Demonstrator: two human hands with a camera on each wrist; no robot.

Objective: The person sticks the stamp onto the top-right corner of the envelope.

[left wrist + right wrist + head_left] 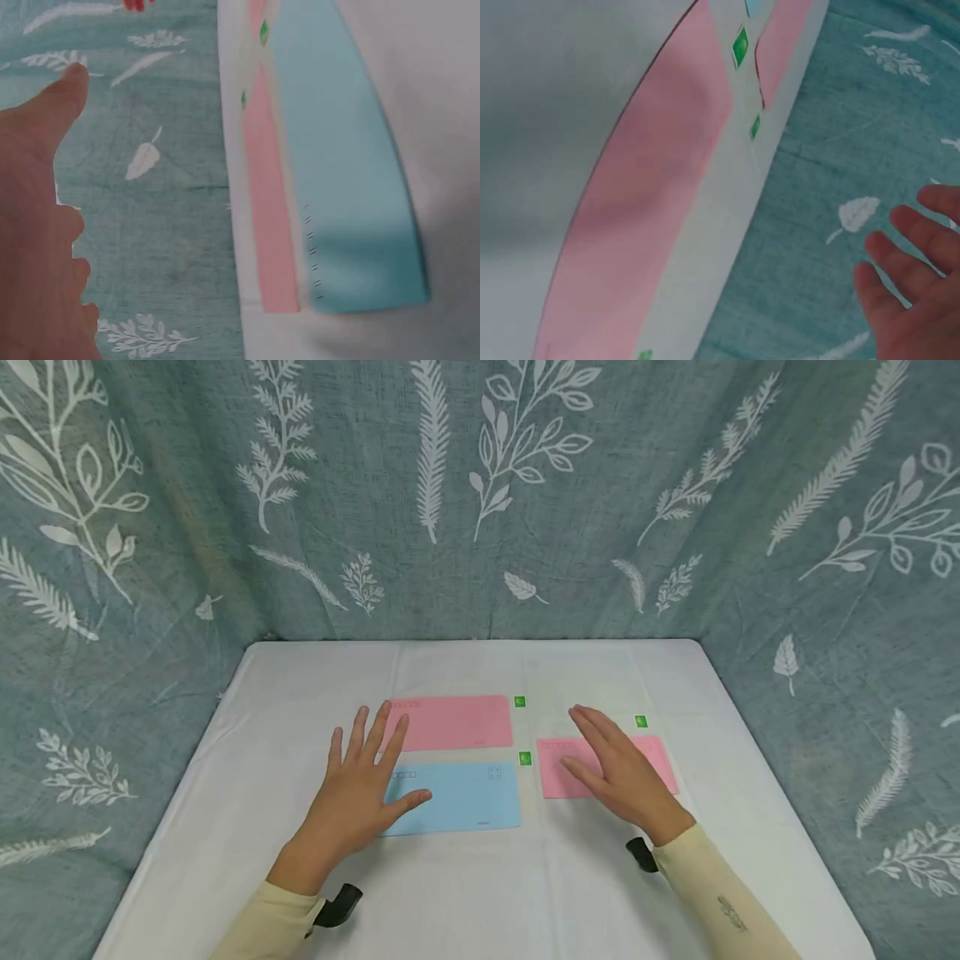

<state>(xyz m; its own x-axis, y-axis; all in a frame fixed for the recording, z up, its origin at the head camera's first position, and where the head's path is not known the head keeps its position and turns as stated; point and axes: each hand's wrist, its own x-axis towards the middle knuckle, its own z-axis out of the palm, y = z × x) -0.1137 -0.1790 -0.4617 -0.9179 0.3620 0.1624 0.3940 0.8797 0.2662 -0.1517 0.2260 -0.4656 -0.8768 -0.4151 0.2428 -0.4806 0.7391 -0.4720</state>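
Two envelopes lie one behind the other left of the table's middle: a pink envelope (457, 723) at the back and a blue envelope (465, 797) in front. My left hand (358, 802) is raised over their left ends, fingers spread and holding nothing. To the right lies another pink envelope (562, 777), its middle partly covered in the head view by my right hand (622, 777). That hand also hangs above the table with straight fingers and an empty palm. Small green squares, like stamps, lie beside the envelopes: one green square (520, 702), a second green square (525, 758) and a third green square (641, 721).
A white cloth (465, 902) covers the table. Green-grey curtains (360, 485) with white leaf prints hang around its back and sides. Black wrist mounts (340, 906) show beneath both sleeves.
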